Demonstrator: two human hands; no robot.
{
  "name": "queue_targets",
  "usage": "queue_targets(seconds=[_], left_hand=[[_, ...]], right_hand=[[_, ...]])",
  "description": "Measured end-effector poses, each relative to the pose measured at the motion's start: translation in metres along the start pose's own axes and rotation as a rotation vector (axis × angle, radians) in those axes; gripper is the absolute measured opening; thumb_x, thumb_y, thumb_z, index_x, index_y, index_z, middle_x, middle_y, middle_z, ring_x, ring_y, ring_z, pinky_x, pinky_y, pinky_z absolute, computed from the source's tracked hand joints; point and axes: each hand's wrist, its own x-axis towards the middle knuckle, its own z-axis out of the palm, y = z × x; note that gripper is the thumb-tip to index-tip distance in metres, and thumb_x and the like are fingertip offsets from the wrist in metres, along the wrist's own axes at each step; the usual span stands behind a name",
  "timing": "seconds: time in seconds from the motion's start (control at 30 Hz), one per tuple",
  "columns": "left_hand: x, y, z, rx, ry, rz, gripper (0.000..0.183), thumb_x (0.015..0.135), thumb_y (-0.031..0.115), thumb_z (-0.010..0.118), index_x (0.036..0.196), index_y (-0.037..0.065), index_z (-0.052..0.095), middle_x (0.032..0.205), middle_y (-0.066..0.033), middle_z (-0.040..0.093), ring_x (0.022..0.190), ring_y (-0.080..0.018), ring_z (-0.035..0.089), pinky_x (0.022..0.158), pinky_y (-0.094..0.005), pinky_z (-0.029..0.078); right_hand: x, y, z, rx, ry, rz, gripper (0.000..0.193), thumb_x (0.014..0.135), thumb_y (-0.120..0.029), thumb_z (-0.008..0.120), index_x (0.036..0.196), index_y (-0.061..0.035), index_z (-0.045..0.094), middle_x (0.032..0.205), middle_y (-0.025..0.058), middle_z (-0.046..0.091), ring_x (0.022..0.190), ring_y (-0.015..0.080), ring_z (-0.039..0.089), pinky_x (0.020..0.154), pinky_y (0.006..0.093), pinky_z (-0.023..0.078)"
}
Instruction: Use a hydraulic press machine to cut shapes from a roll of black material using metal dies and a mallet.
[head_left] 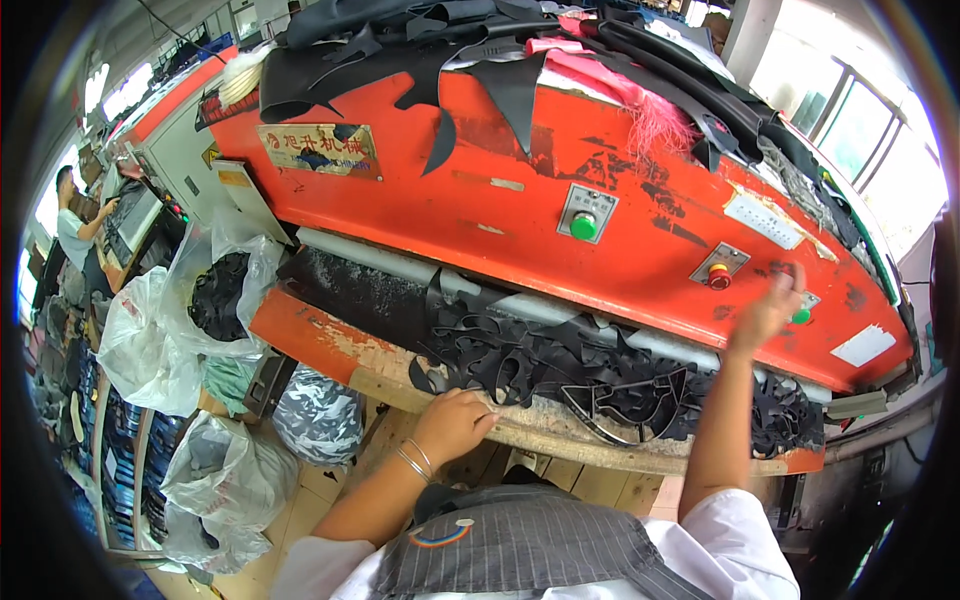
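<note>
left hand (pixel 455 428): resting half-curled, empty-looking, on worn wooden ledge (pixel 545 436)
right hand (pixel 770 312): stretching loosely open, empty-looking, beside round green button (pixel 801 317)
black leathery scraps (pixel 505 350): lying between hands

Window panes (pixel 855 118) shine at two o'clock; a pink fringed cloth (pixel 625 88) hangs at one. Toward ten, a strip light (pixel 96 88) glows. Just above nine stands a co-worker (pixel 72 228) in a pale top. At nine sits a whitish plastic bag (pixel 140 350); toward eight, a camouflage-patterned bundle (pixel 318 415) and another plastic bag (pixel 225 475).
</note>
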Motion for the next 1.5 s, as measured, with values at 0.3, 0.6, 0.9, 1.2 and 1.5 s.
queue_targets(seconds=[0.3,0.6,0.9,1.2,1.5], left_hand=[[0.016,0.000,0.010,0.091,0.236,0.064,0.015,0.078,0.023,0.068,0.076,0.009,0.070,0.082,-0.0087,0.063,0.083,-0.0299,0.058,0.075,-0.0419,0.046],[0.001,-0.039,0.002,0.129,-0.240,-0.005,0.016,0.074,0.024,0.072,0.074,0.008,0.069,0.083,-0.0089,0.064,0.081,-0.0306,0.058,0.074,-0.0426,0.044],[0.062,-0.063,0.000,0.332,-0.400,-0.187,0.081,0.078,0.043,0.067,0.145,0.009,0.037,0.158,-0.0177,0.015,0.146,-0.0387,0.009,0.112,-0.0601,0.011],[0.063,-0.064,-0.104,-0.002,-0.651,-0.209,0.051,0.093,0.039,0.054,0.125,0.000,0.059,0.127,-0.0224,0.059,0.118,-0.0387,0.054,0.102,-0.0425,0.040],[0.193,-0.067,-0.050,-0.166,-0.056,-0.122,0.031,0.084,0.018,0.066,0.108,-0.001,0.065,0.106,-0.0174,0.065,0.097,-0.0308,0.062,0.087,-0.0362,0.048]], right_hand=[[-0.233,-0.140,0.150,0.086,-1.239,-0.080,0.016,0.083,-0.013,0.055,0.083,-0.0001,0.064,0.090,0.0212,0.066,0.088,0.0403,0.062,0.079,0.0473,0.049],[-0.324,-0.161,0.235,-0.349,-1.187,-0.009,0.049,0.078,-0.042,0.069,0.107,-0.0050,0.058,0.102,0.0080,0.055,0.098,0.0232,0.056,0.066,0.0299,0.053],[-0.281,-0.083,0.251,0.168,-1.287,0.172,0.033,0.087,-0.033,0.058,0.104,-0.0051,0.055,0.092,0.0185,0.063,0.085,0.0370,0.064,0.071,0.0481,0.052],[-0.307,-0.081,0.101,0.375,-1.719,-0.367,0.055,0.075,-0.042,0.071,0.119,-0.0116,0.056,0.107,0.0155,0.056,0.099,0.0318,0.058,0.074,0.0440,0.049],[-0.078,0.089,0.036,-0.536,-1.234,-0.092,0.051,0.077,-0.043,0.072,0.115,-0.0104,0.063,0.110,0.0127,0.064,0.108,0.0301,0.059,0.093,0.0452,0.045]])
